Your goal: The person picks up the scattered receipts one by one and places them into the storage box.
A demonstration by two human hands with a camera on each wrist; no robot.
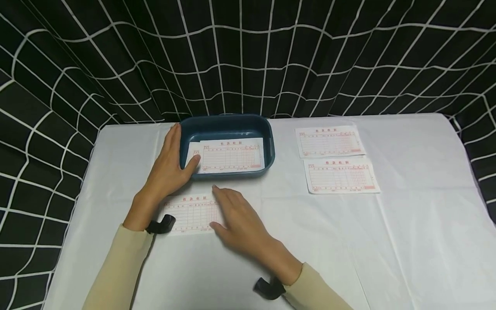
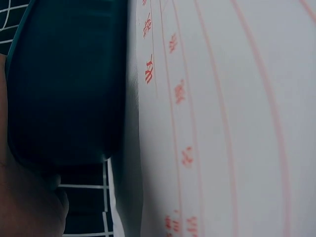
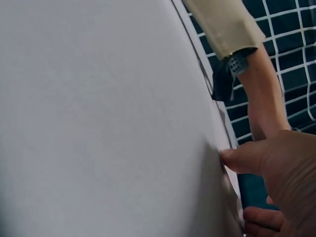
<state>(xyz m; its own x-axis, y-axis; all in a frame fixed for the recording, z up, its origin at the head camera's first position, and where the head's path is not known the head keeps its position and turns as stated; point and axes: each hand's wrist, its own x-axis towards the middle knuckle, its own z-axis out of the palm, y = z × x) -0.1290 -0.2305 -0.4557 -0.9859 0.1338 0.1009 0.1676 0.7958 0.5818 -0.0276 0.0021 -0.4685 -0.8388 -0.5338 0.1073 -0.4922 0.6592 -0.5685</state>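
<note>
My left hand [image 1: 170, 161] rests against the left end of a dark blue plastic tray [image 1: 269, 125]. Its fingers lie straight along the outer wall, while the thumb reaches over the near rim onto the printed receipt pads [image 1: 232, 157] inside. On the cloth in front of the tray lies another receipt pad [image 1: 190, 215], white with red lines; the left wrist view shows its print [image 2: 187, 155] close up. My right hand [image 1: 242, 219] is at that pad's right end, thumb and fingers spread apart and overlapping its edge in the head view.
Two more receipt pads, a far one [image 1: 329, 142] and a near one [image 1: 341, 175], lie to the right of the tray. White cloth [image 1: 418, 215] covers the table. A black curtain with a white grid [image 1: 248, 56] hangs behind the table and along both sides.
</note>
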